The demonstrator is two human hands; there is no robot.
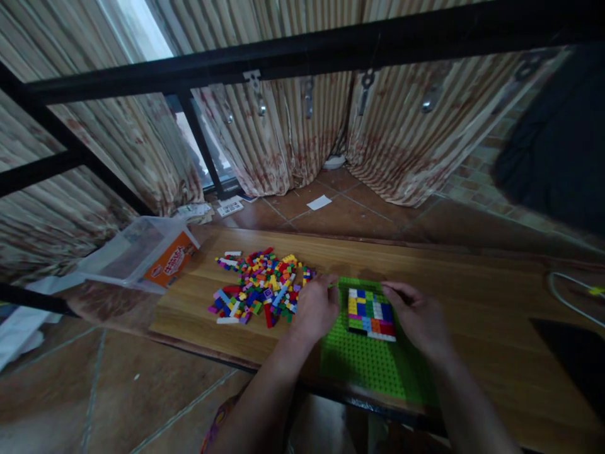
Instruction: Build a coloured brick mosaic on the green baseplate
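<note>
A green baseplate [373,366] lies on the wooden table [472,296] in front of me. A patch of coloured bricks [371,313] is built on its far part. My left hand [316,309] rests at the plate's left edge with fingers curled, thumb and forefinger pinched near the plate's far left corner; what they hold is too small to see. My right hand [416,315] lies on the plate's right side, fingers bent toward the brick patch, touching its right edge. A heap of loose coloured bricks [259,287] lies just left of my left hand.
A clear plastic box [137,252] with an orange label lies tipped at the table's left end. A white cable [567,296] and a dark flat thing [571,359] sit at the right. Black metal bars [302,57] cross overhead; curtains and tiled floor lie beyond.
</note>
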